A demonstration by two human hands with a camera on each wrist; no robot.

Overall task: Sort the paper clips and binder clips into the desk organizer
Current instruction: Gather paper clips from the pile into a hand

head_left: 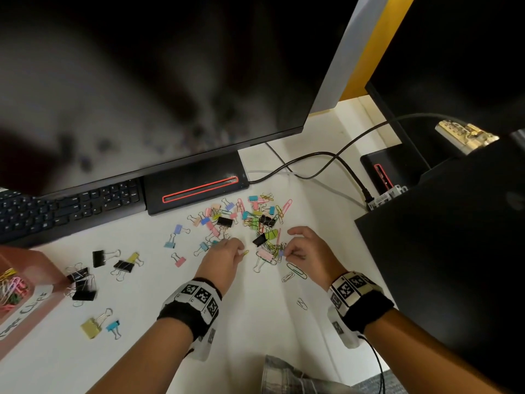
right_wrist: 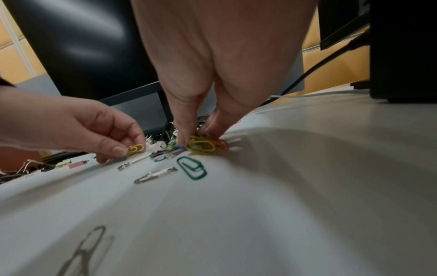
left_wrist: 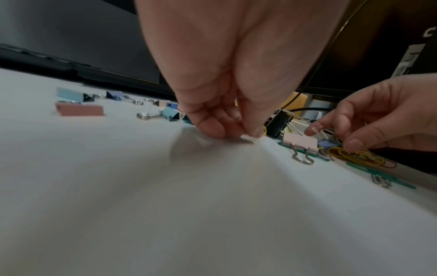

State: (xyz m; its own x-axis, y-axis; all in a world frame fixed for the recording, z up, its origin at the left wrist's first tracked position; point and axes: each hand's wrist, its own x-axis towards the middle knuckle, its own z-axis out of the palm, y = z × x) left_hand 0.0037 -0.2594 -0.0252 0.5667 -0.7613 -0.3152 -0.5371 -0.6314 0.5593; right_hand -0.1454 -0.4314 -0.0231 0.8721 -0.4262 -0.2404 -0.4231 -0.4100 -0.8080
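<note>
A mixed pile of coloured paper clips and binder clips (head_left: 250, 220) lies on the white desk in front of the monitor stand. My left hand (head_left: 241, 251) is at the pile's near left edge and pinches a small yellow paper clip (right_wrist: 136, 149) between thumb and forefinger. My right hand (head_left: 285, 251) is at the near right edge, its fingertips pinching a tangle of yellow and orange paper clips (right_wrist: 203, 146) that touches the desk. The reddish desk organizer (head_left: 42, 277) stands at the far left with paper clips in its compartment.
Black and yellow binder clips (head_left: 113, 263) lie loose between the organizer and my left hand. A green paper clip (right_wrist: 191, 168) and silver ones lie near my right hand. A keyboard (head_left: 71, 206), monitor stand (head_left: 196, 183), cables (head_left: 326, 157) and a black case (head_left: 440, 265) border the area.
</note>
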